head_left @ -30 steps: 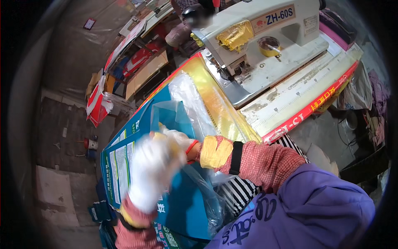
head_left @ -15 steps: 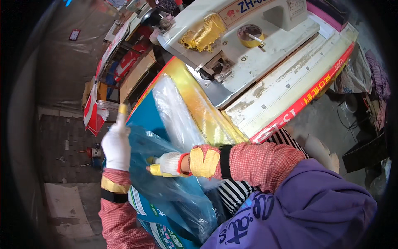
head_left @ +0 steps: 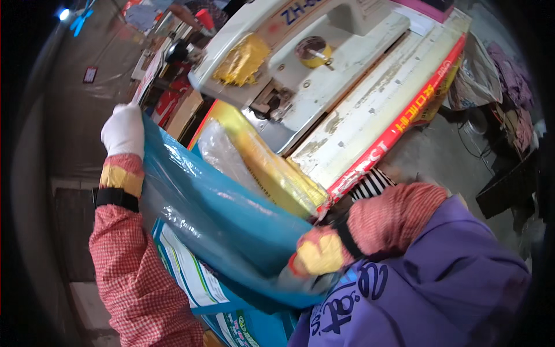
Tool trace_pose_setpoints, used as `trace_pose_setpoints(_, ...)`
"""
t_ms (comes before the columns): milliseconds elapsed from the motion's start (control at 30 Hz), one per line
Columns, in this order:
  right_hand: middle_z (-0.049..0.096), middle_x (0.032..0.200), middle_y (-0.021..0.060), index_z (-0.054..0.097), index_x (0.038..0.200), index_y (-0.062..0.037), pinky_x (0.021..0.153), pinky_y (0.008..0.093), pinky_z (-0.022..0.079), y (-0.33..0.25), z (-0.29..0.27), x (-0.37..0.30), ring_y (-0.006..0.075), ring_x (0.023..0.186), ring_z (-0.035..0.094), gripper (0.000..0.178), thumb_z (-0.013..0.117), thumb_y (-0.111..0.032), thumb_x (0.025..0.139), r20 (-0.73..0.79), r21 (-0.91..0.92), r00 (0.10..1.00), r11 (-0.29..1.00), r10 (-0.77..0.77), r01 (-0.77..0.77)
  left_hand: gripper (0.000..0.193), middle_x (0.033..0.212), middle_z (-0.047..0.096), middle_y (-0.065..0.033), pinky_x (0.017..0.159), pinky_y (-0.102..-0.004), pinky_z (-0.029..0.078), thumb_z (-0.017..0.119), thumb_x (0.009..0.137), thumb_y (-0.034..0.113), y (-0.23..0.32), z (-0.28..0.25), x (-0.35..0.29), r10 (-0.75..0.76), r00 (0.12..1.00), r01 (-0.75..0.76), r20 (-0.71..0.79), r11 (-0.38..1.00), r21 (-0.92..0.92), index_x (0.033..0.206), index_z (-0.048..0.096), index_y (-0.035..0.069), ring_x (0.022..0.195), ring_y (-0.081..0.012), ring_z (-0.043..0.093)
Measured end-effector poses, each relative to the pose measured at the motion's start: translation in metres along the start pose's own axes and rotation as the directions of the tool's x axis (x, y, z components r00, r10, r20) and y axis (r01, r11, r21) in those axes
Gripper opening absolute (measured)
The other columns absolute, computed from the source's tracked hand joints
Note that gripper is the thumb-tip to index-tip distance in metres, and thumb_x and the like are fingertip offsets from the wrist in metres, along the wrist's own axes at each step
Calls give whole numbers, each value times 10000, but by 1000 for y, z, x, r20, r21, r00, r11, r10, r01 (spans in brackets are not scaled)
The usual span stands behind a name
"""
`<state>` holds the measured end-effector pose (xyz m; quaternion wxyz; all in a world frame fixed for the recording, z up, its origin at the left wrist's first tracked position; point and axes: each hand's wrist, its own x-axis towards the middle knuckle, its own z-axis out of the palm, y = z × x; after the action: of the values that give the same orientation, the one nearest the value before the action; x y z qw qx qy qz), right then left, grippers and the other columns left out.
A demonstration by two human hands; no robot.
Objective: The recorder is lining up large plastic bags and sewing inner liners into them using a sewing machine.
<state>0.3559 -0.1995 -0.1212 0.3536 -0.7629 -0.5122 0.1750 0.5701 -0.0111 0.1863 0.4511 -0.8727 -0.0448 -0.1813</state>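
My left hand [head_left: 123, 132], in a white glove, is closed on the upper left edge of a blue woven bag [head_left: 214, 194] and holds it raised. Shiny clear plastic film lies over the bag's surface. At the bag's lower right is my right hand [head_left: 300, 276]; it looks greyish through the film, blurred, and its fingers are hidden. Both wrists carry yellow patches and black straps. Beneath the raised bag lie more blue printed bags [head_left: 193, 272]. A yellow bag with a clear liner [head_left: 269, 173] rests between the blue bag and the sewing machine [head_left: 277, 75].
The machine stands on a worn white table [head_left: 370, 110] with a red printed front edge. A roll of tape [head_left: 313, 52] and a yellow woven scrap [head_left: 243, 59] sit on the machine. A white sack [head_left: 475, 75] hangs at the table's right, near a dark box [head_left: 509, 185].
My left hand has moved up and left and now grips the blue bag's edge. My right hand has moved down and right under the film. The bag is spread between them.
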Motion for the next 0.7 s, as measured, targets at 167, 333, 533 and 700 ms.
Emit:
trace_pose_setpoints(167, 615, 796, 112, 622, 873, -120, 640, 404, 492, -8, -50, 10, 277, 731, 611, 179, 650, -225, 731, -414, 204, 901, 978, 129, -46, 234, 918, 652, -144, 716, -415, 522, 394, 900, 146, -19, 4, -8, 87, 994, -91, 72, 994, 53, 1001, 598, 91, 857, -308, 647)
trace_pose_setpoints(333, 594, 907, 147, 516, 1125, -27, 709, 403, 476, 9, -105, 7, 316, 861, 583, 503, 669, -308, 738, -868, -27, 474, 937, 151, -348, 222, 912, 654, -143, 720, -415, 517, 401, 900, 124, 7, 0, -5, 130, 986, -133, 102, 991, 23, 1014, 585, 77, 862, -308, 645)
trace_pose_setpoints(533, 631, 802, 103, 488, 1193, -32, 645, 388, 486, -14, -112, 0, 280, 740, 618, 485, 637, -222, 771, -757, -21, 651, 994, 55, -109, 215, 926, 654, -141, 721, -409, 518, 410, 896, 122, 11, -7, -11, 131, 981, -142, 140, 987, 70, 1019, 584, 91, 868, -306, 644)
trace_pose_setpoints(700, 645, 805, 137, 557, 1117, -60, 670, 437, 482, 6, -130, 15, 311, 785, 627, 476, 622, -356, 749, -83, 270, 894, 873, 441, -406, 214, 944, 644, -167, 771, -416, 495, 426, 890, 145, 19, 1, -11, 131, 977, -121, 166, 990, -69, 1018, 581, 72, 904, -333, 622)
